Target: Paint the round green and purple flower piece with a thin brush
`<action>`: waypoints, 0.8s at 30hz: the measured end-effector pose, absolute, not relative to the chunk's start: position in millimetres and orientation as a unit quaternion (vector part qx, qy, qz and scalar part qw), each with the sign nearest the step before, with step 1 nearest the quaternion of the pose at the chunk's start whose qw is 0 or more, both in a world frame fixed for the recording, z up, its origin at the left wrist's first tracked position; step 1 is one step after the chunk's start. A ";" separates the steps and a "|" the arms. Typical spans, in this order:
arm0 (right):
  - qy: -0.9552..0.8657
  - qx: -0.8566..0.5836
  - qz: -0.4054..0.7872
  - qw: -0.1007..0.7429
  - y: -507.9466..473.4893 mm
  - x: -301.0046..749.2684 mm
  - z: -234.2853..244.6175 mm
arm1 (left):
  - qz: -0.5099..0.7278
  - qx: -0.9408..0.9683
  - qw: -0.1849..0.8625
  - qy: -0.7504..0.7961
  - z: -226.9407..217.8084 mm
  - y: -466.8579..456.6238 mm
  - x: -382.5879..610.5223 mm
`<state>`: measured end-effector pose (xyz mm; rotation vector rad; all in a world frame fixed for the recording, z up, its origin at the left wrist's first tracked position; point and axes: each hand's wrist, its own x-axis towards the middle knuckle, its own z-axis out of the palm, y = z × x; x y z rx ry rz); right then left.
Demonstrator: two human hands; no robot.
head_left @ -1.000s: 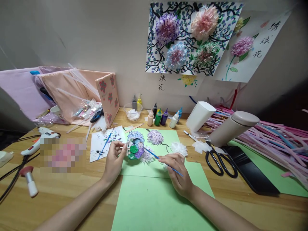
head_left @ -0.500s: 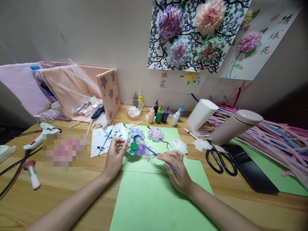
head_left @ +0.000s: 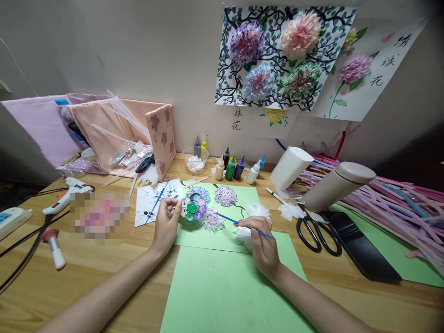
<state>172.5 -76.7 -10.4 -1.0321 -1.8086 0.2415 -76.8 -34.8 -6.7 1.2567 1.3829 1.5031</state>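
Note:
My left hand (head_left: 166, 224) pinches the edge of a small round paint palette (head_left: 193, 209) with green, purple and blue wells, held tilted above the green paper (head_left: 225, 296). My right hand (head_left: 262, 245) grips a thin blue paintbrush (head_left: 243, 223), its tip pointing left toward a pale purple tissue flower (head_left: 212, 221). A white tissue flower (head_left: 243, 234) lies under my right fingers. Another purple flower (head_left: 225, 196) and a white one (head_left: 258, 211) sit on the rear green sheet (head_left: 243, 196).
Paint bottles (head_left: 233, 168) and a clear bowl (head_left: 194, 159) stand by the wall. Black scissors (head_left: 317, 233), a beige flask (head_left: 338, 185), a white roll (head_left: 289, 168) and pink sticks (head_left: 398, 199) lie right. A glue gun (head_left: 69, 194), a paint-spotted sheet (head_left: 156, 203) and pink fabric boxes (head_left: 114, 134) are left.
My right hand has drawn back to the right with the brush, its tip leaving the palette. My left hand keeps holding the palette, tilted a little more upright.

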 end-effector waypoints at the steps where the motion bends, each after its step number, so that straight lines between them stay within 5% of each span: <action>1: -0.751 -0.431 0.101 0.490 -76.2 172.2 -10.3 | 0.584 0.489 0.362 0.538 -6.4 -35.0 -76.7; 24: -0.723 -0.464 0.062 0.508 -75.9 174.0 -6.4 | 0.583 0.483 0.372 0.537 -7.7 -33.6 -76.2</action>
